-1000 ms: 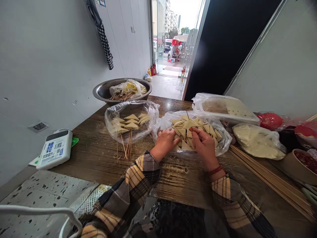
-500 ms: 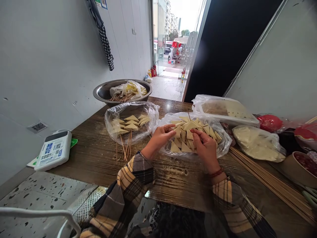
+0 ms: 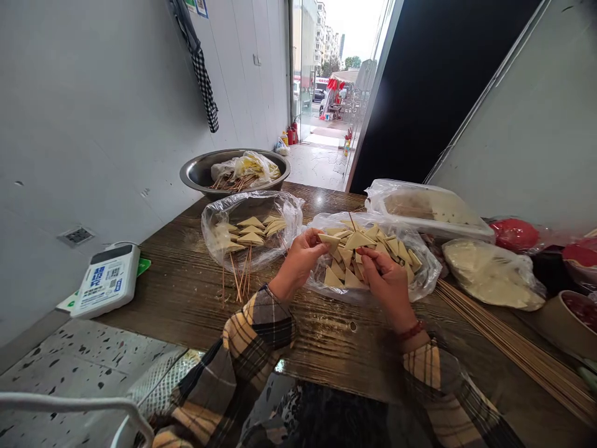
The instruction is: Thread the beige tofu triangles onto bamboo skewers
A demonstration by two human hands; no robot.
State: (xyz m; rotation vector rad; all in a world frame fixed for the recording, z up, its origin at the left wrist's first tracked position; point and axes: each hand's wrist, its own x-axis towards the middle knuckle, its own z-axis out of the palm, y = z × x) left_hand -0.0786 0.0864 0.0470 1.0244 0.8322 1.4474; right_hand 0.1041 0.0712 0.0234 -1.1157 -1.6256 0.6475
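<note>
Centre-frame, a tofu triangle (image 3: 329, 239) is pinched by the left hand (image 3: 301, 258), a skewer (image 3: 352, 223) by the right hand (image 3: 387, 280); few finished skewers (image 3: 249, 233) are bagged, many loose triangles (image 3: 389, 244) left

Bright daylight from the doorway (image 3: 326, 106), edges bent by wide-angle distortion
</note>
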